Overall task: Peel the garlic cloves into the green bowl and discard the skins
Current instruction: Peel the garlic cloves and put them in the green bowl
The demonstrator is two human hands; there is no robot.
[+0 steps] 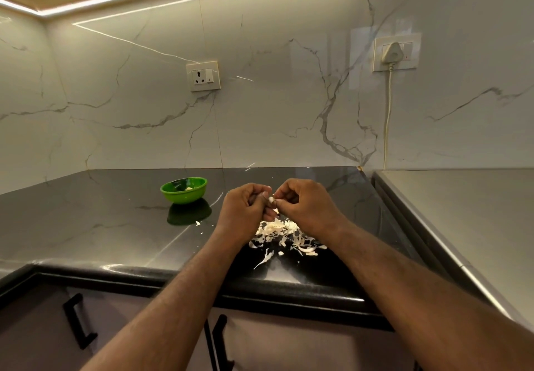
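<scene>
My left hand (pixel 245 206) and my right hand (pixel 306 204) meet above the dark counter, fingertips pinched together on one small white garlic clove (pixel 271 199). Most of the clove is hidden by my fingers. Directly below my hands lies a loose pile of pale garlic skins (pixel 284 235). The green bowl (pixel 184 190) stands on the counter to the left of my hands, with a pale peeled piece visible inside it.
A few stray skin bits (pixel 198 223) lie in front of the bowl. The glossy black counter (pixel 115 220) ends in a rounded front edge. A grey appliance top (pixel 462 212) borders the right side. A white cord (pixel 388 116) hangs down the marble wall from a plug.
</scene>
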